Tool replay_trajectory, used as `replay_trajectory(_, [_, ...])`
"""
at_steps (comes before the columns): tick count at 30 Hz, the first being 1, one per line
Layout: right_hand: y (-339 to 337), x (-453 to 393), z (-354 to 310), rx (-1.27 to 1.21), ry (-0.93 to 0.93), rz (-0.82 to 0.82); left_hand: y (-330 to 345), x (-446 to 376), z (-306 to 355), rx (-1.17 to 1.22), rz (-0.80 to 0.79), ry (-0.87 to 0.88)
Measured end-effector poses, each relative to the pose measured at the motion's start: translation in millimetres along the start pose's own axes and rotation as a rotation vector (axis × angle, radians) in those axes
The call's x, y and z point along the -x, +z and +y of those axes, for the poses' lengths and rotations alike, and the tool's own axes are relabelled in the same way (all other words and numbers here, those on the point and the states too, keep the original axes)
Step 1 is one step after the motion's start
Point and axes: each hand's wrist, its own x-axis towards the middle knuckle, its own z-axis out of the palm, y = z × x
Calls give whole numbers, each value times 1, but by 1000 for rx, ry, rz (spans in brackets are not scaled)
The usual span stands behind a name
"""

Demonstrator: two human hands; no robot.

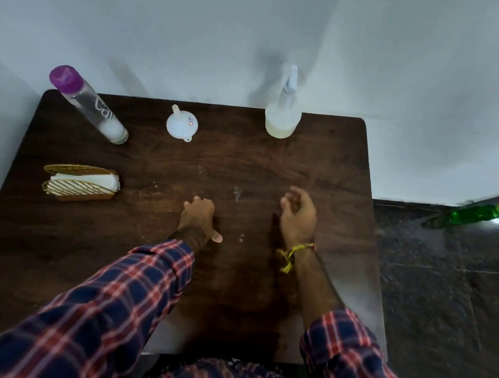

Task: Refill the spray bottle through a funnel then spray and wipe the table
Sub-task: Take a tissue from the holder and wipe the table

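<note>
Brown wood table (pixel 321 171) w/ grey wall (pixel 197 29)

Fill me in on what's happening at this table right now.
A person in a plaid shirt leans over a dark wooden table, holding nothing. The left hand rests on the tabletop; the right hand hovers with loosely curled fingers. At the far edge stand the spray bottle with its trigger head on and a little liquid inside, an upside-down white funnel, and a purple-capped clear bottle. A napkin holder sits on the left. Refilling has not begun.
</note>
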Motion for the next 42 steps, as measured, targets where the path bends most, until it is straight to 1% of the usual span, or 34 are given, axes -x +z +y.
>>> replay_trajectory(2, [4,30,13,62,30,-31,5,6,-5,7,18,40])
replay_trajectory(5, [11,65,26,108,57,-62,15,22,-25,68,56,155])
replay_trajectory(6, [13,73,29,126,72,-69,18,28,-34,115,96,197])
replay_trajectory(9, [24,99,31,206,108,-63,27,54,-73,236,299,282])
replay_trajectory(10, [28,108,30,239,115,-56,31,62,-88,259,333,294])
replay_trajectory(12, [37,124,26,283,122,-40,43,75,-116,265,352,285])
replay_trajectory(16, [63,151,17,369,104,-84,62,91,-170,251,415,199])
replay_trajectory(20, [81,172,9,445,93,-83,75,104,-213,397,413,83])
replay_trajectory(24, [88,188,9,469,116,-76,90,110,-236,487,399,41])
replay_trajectory(30, [86,201,9,490,77,-137,105,113,-234,479,313,96])
replay_trajectory(37, [75,194,13,561,47,-245,108,115,-225,447,322,99])
replay_trajectory(42, [68,185,12,587,55,-322,110,118,-223,446,279,75])
